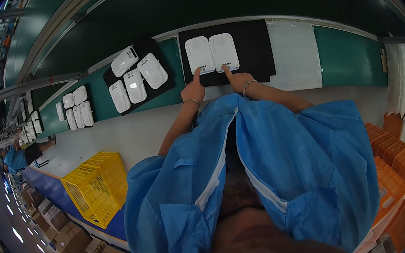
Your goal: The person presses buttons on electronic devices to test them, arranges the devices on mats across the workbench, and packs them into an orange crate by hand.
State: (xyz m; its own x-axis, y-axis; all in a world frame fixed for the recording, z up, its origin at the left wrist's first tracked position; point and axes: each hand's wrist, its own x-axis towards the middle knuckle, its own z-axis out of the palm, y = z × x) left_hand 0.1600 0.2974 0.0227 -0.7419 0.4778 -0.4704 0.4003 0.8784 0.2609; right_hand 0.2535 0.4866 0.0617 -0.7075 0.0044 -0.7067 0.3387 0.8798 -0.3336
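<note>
Two white rounded plastic device housings lie side by side on a black mat (257, 47). With its index finger stretched out, my left hand (193, 92) touches the lower edge of the left housing (199, 53), beside a row of small dark marks or buttons. My right hand (240, 81) points its index finger at the same kind of row on the right housing (224, 50). Neither hand grips anything; the other fingers look curled. A bracelet shows on each wrist.
More white housings (152, 71) rest on another black mat to the left, with further groups (78, 108) down the green bench. A yellow plastic crate (96, 187) stands at lower left, orange crates (391, 175) at right. Another person in blue (15, 159) is far left.
</note>
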